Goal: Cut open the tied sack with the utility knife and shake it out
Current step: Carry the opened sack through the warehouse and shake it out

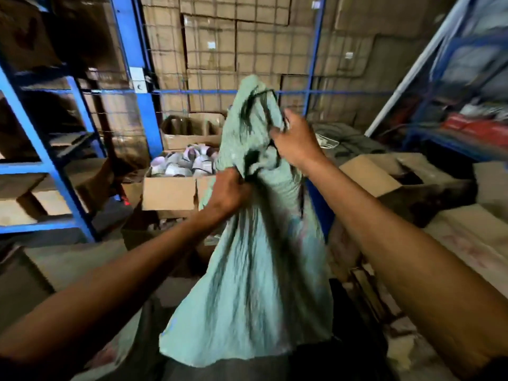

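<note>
Both fists bunch the limp, pale green woven sack, left hand mid-cloth, right hand near the top; it looks light, floppy, best held by gathered folds.

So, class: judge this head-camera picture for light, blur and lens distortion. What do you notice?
Head view: dim light overall, with deep shadow in the blue shelving; motion blur softens the green sack and both hands, left and right; the wide-angle lens makes the shelf uprights lean.
</note>
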Demonstrator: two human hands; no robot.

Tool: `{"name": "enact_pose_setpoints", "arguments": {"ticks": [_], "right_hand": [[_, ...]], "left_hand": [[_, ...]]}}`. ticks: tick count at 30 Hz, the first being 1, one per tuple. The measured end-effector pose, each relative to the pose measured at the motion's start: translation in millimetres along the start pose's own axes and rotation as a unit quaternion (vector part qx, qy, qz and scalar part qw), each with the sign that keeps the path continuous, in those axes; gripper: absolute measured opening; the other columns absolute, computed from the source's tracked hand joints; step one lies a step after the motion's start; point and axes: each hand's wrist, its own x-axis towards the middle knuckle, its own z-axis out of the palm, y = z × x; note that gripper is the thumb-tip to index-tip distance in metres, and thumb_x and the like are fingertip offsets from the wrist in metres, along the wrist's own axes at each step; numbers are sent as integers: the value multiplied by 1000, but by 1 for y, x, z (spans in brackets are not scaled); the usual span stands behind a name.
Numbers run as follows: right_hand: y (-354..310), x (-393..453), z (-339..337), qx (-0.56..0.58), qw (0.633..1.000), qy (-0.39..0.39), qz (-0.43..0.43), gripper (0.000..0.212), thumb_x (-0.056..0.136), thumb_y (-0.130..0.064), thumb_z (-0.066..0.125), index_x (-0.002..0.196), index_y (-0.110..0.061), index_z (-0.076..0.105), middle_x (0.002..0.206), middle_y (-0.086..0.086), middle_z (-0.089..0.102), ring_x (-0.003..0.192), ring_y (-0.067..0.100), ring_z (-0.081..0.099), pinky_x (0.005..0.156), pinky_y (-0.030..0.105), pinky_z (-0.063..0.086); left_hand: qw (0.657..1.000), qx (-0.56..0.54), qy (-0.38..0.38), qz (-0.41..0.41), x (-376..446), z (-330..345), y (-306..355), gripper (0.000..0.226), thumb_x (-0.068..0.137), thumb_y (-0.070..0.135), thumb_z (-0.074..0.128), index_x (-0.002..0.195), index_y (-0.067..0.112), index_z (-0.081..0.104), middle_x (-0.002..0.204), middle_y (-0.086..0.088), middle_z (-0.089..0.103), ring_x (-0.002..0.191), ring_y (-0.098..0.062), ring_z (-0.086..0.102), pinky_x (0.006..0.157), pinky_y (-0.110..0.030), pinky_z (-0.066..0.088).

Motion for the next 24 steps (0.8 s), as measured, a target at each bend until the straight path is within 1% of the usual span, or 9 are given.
{"name": "enact_pose_setpoints", "arguments": {"ticks": [3,5,8,10,13,15,17,20,24], "right_hand": [[42,-24,-20,-108,993,38,12,65,80,-33,55,138,-10,37,137,21,48,126,34,45,104,47,39],[72,-57,-36,-116,991,61,15,78,83,-37,59,144,-6,23,148,21,32,137,33,30,111,46,28],[115,-117,-53,-139,984,94,67,95,69,-58,66,143,-12,28,149,15,33,137,29,30,112,43,26],[142,-149,-52,-163,977,86,110,108,58,-71,63,142,-12,29,148,15,33,137,30,29,112,43,25],[186,-189,-47,-198,953,3,229,114,64,-66,65,148,-12,10,155,14,17,142,30,18,115,44,17],[215,-212,-47,-220,941,-4,258,109,72,-60,63,148,-13,1,156,15,16,142,31,19,115,43,17],[244,-233,-53,-232,929,21,287,94,80,-52,57,148,-13,4,153,16,22,138,32,27,113,43,23],[279,-267,-61,-269,894,72,352,72,89,-36,53,146,-10,19,145,18,36,130,35,39,108,45,32],[318,-296,-68,-219,810,264,477,34,90,-15,52,121,-3,56,117,26,61,107,39,58,91,44,47]], "left_hand": [[989,-121,22,-79,50,43,7,55,60,21,52,108,-2,64,108,-26,68,99,-34,66,85,-51,55],[968,-202,19,-150,61,71,34,60,57,23,59,112,0,63,113,-17,67,104,-33,64,91,-51,53],[914,-357,-1,-193,61,117,83,43,71,0,56,113,-9,59,113,-25,65,103,-39,64,89,-55,53],[902,-386,3,-195,59,138,104,33,75,0,53,107,-7,58,108,-26,64,101,-40,65,86,-55,54],[895,-404,-16,-189,59,162,129,7,85,1,49,91,5,51,101,-22,61,90,-34,64,83,-59,54],[888,-422,-24,-179,63,177,141,22,85,7,51,107,3,52,112,-20,61,99,-33,62,90,-56,52],[886,-430,-20,-175,70,191,147,39,83,12,53,121,4,49,120,-20,59,105,-35,60,94,-53,51],[878,-444,-26,-179,78,209,154,37,80,7,48,117,6,46,119,-19,57,104,-37,60,92,-54,52],[881,-445,-46,-156,81,235,156,19,87,1,48,103,12,46,98,-6,57,95,-25,59,90,-37,53]]}}
